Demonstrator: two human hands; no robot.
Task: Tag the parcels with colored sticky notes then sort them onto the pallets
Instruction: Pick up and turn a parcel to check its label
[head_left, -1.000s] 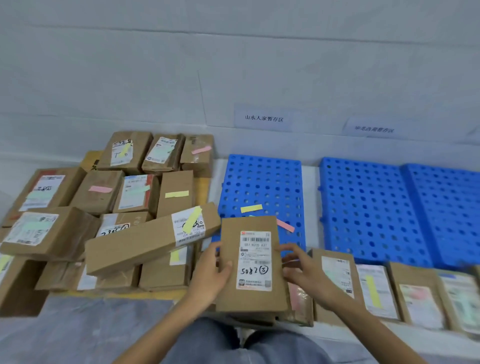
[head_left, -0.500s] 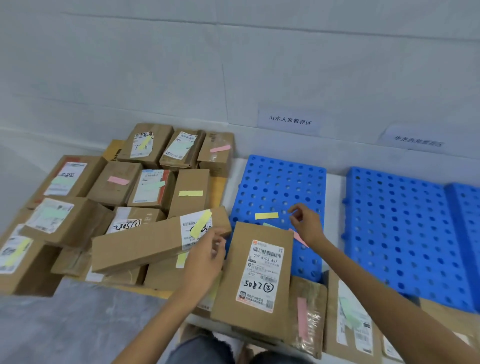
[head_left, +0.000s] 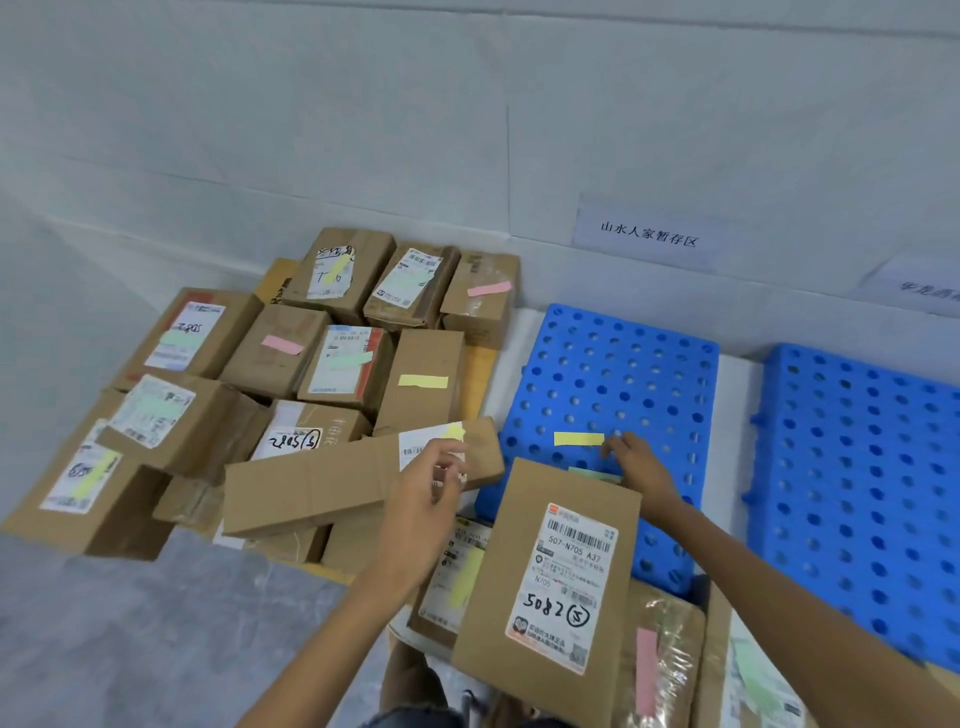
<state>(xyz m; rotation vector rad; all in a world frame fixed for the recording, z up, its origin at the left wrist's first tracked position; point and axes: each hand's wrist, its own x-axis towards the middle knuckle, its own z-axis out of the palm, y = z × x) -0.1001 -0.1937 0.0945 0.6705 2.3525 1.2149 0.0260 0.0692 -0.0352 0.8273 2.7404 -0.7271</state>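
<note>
Where the parcel lies: our labelled parcel (head_left: 550, 566) leans across the front stack, its top edge overlapping the front edge of the near pallet (head_left: 623, 364).
Right hand: our right hand (head_left: 636, 465) lies past that top edge on the pallet, fingers bent down, tips at the right end of the yellow note (head_left: 578, 439); we cannot tell whether they pinch anything.
Green note: a green note (head_left: 595, 474) peeks out just behind the parcel's top edge, beneath our hand.
Left hand: our left hand (head_left: 431, 483) hovers over the long box (head_left: 311, 488), fingers curled close together; we cannot tell whether they hold anything.
Room: a white gap (head_left: 737, 384) separates the near pallet from the second pallet (head_left: 857, 467); grey floor (head_left: 130, 623) lies left of our arms, before the box pile (head_left: 270, 353).
</note>
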